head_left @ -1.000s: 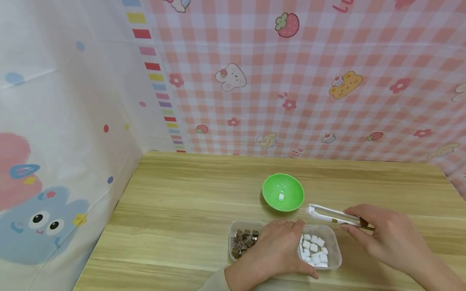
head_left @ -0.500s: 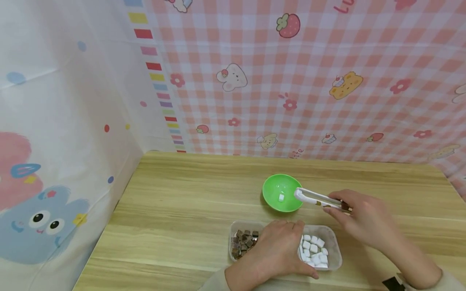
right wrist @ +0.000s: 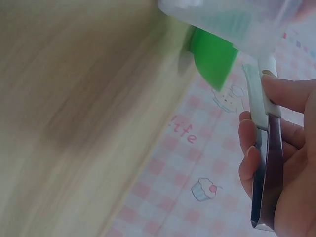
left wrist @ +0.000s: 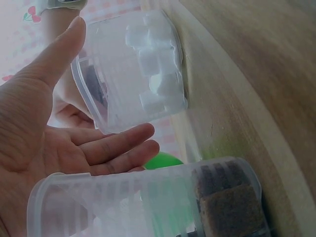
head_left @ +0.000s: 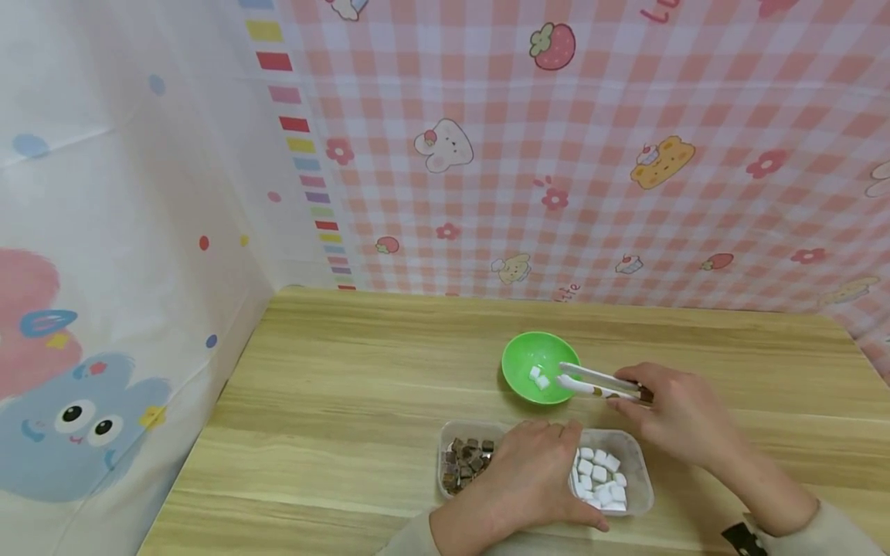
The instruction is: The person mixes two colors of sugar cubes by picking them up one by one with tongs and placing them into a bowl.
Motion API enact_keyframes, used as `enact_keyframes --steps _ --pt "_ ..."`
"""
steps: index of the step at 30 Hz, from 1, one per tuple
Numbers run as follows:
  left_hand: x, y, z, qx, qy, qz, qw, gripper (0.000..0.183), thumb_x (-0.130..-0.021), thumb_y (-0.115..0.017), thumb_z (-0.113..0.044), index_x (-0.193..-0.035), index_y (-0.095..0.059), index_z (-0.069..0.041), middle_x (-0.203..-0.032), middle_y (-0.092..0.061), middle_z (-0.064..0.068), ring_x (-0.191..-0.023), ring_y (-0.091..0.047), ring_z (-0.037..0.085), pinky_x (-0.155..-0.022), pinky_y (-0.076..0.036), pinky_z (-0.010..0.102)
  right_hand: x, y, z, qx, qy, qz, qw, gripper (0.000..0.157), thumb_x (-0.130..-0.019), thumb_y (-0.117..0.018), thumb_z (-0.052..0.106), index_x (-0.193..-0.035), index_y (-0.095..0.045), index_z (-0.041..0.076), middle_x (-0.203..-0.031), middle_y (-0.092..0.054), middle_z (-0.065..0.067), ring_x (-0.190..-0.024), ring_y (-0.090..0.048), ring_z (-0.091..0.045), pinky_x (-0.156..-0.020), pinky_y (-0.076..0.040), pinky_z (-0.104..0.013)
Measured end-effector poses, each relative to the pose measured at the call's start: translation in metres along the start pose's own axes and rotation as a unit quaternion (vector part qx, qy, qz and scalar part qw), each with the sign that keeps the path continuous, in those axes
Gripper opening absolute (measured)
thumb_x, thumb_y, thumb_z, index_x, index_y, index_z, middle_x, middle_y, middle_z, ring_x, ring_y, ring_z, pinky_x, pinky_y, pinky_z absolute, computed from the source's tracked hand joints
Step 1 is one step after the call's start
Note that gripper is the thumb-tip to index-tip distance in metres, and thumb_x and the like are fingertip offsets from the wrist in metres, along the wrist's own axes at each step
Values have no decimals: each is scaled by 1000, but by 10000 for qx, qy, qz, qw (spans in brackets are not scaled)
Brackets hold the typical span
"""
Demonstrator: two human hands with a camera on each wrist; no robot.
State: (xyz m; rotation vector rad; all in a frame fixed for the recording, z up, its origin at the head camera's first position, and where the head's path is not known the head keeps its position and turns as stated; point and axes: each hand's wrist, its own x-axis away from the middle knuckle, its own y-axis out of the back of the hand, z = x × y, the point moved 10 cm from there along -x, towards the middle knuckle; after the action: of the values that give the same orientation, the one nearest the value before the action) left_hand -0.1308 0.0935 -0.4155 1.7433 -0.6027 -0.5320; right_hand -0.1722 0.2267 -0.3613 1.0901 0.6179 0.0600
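My right hand (head_left: 670, 413) grips a pair of tongs (head_left: 594, 382) with white arms, seen in the right wrist view with a shiny metal bend at the back. The tong tips stand apart over the right rim of a green bowl (head_left: 538, 347), where two white cubes (head_left: 538, 377) lie. My left hand (head_left: 524, 479) lies across two clear plastic tubs; in the left wrist view its fingers (left wrist: 118, 150) are extended between them. White cubes (head_left: 599, 473) fill part of the right tub (head_left: 641, 471). Brown cubes (head_left: 467, 461) sit in the left tub (head_left: 442, 463), partly hidden by the hand.
The wooden table (head_left: 334, 401) runs back to a pink checked cloth (head_left: 487, 208). On the left hangs a white printed cloth (head_left: 174, 193). The green bowl stands behind the tubs.
The tongs moved left and back to the bowl and their tips parted. A second white cube now lies in the bowl beside the first. My left hand has stayed put.
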Motion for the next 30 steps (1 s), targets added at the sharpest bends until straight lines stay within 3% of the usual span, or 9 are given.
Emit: enact_keyframes --steps 9,16,21,25,28,30 --pt "-1 0 0 40 52 94 9999 96 -61 -85 -80 -127 -64 -14 -107 -69 -8 -98 -61 7 -93 -50 23 10 25 -5 9 69 -401 9992 38 -65 -94 10 -99 -78 13 -76 -63 15 -65 -49 3 -52 -39 -20" --pt "-2 -2 0 -12 127 194 9997 96 -60 -86 -80 -127 -64 -14 -108 -70 -10 -96 -61 5 -94 -48 21 27 43 -7 -109 -110 -456 9988 43 -62 -95 8 -101 -78 16 -77 -58 18 -64 -47 3 -53 -34 -16" --pt "-1 -2 1 34 191 235 9995 97 -60 -86 -79 -127 -64 -14 -110 -71 -9 -98 -62 5 -96 -48 21 36 54 2 -136 116 -460 9988 45 -60 -95 7 -101 -78 17 -77 -56 19 -60 -42 5 -51 -32 -14" --pt "-1 -1 0 -33 202 192 9996 95 -59 -86 -80 -124 -65 -15 -107 -71 -9 -95 -61 5 -94 -48 20 44 59 9 -181 471 -508 9974 30 -82 -90 36 -101 -78 17 -77 -58 19 -60 -40 8 -49 -31 -12" --pt "0 -2 0 -77 225 200 9995 95 -59 -86 -80 -125 -65 -15 -107 -71 -9 -95 -61 5 -93 -48 20 50 62 14 -160 708 -604 9955 48 -97 -65 62 -100 -78 16 -77 -59 19 -61 -41 11 -48 -31 -11" --pt "0 -2 0 -83 238 219 9994 96 -59 -86 -80 -125 -65 -14 -108 -71 -9 -94 -61 5 -93 -48 20 53 63 18 -112 815 -659 9944 58 -100 -53 67 -100 -77 15 -77 -59 19 -62 -42 12 -48 -31 -10"
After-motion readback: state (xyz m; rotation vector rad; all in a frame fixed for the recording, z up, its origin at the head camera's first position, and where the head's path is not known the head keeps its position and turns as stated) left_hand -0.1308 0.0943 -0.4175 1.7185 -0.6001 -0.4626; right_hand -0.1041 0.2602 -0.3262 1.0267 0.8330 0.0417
